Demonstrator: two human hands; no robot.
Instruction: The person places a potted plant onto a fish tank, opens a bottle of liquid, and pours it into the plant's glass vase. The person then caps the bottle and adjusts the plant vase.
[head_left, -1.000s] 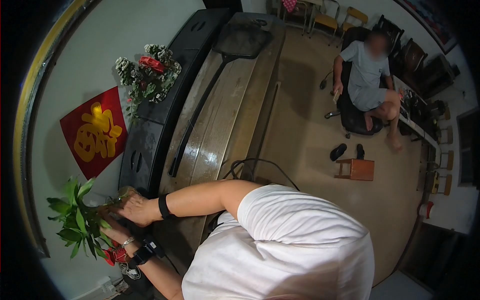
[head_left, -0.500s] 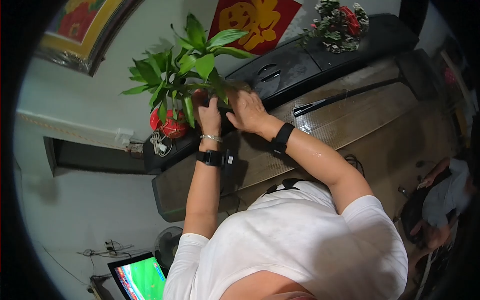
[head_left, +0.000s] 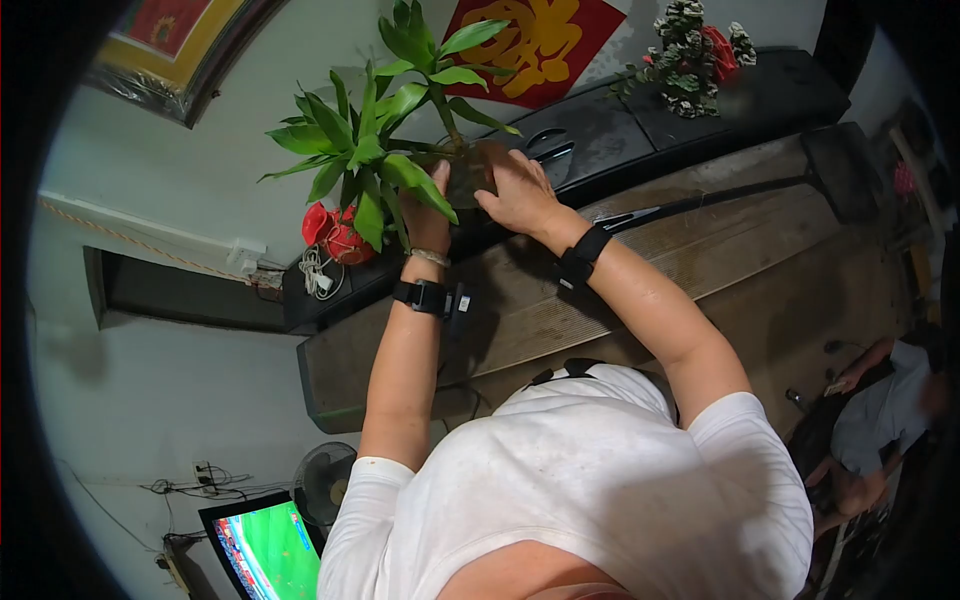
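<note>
A leafy green plant (head_left: 375, 140) with stems stands in a see-through, brownish vase (head_left: 466, 180) on the black cabinet. My left hand (head_left: 430, 215) wraps the vase's left side, its fingers partly covered by leaves. On the opposite side, my right hand (head_left: 522, 195) presses against the vase, thumb toward me and fingers curving behind it. The vase's base is hard to make out between my hands.
Left of the plant are a red pot (head_left: 345, 238) and a white coiled cable (head_left: 318, 272). A long black-handled tool (head_left: 700, 203) lies on the wooden bench (head_left: 690, 250). Flowers (head_left: 690, 60) stand at the cabinet's right. A seated person (head_left: 880, 410) is at the far right.
Both hands now sit around the vase, with more of it showing between them. The plant's stems and leaves appear slightly shifted and more upright. The whole view has tilted a little.
</note>
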